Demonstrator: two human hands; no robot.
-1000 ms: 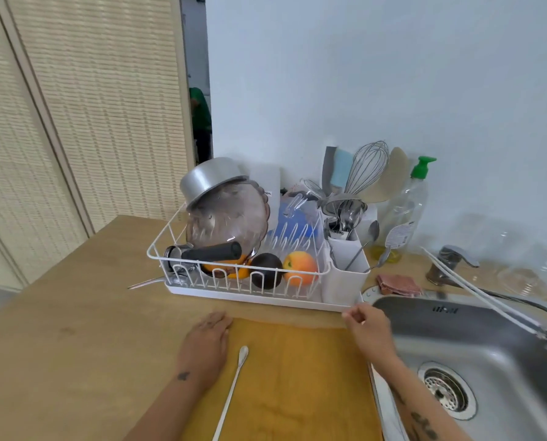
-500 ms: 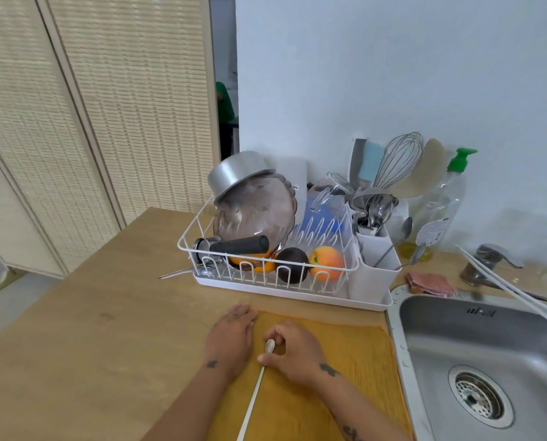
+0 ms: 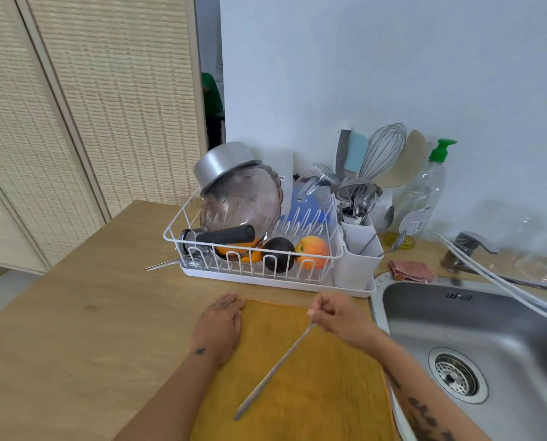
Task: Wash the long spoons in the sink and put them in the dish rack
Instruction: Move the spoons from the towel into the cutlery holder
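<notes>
My right hand pinches one end of a long metal spoon, whose handle slants down to the left over the yellow mat. My left hand rests flat on the mat's left edge with its fingers straight. The white wire dish rack stands just behind both hands, with a white cutlery holder at its right end that holds spoons. To the right lies the steel sink, with its drain showing.
The rack holds a metal pot, a glass bowl, a black-handled tool and fruit. A whisk and a soap bottle stand behind it. A pink cloth lies by the tap. White rods cross above the sink.
My right hand came from the sink's edge to the spoon on the mat, took its end and lifted it to the right. My left hand stayed on the mat.
</notes>
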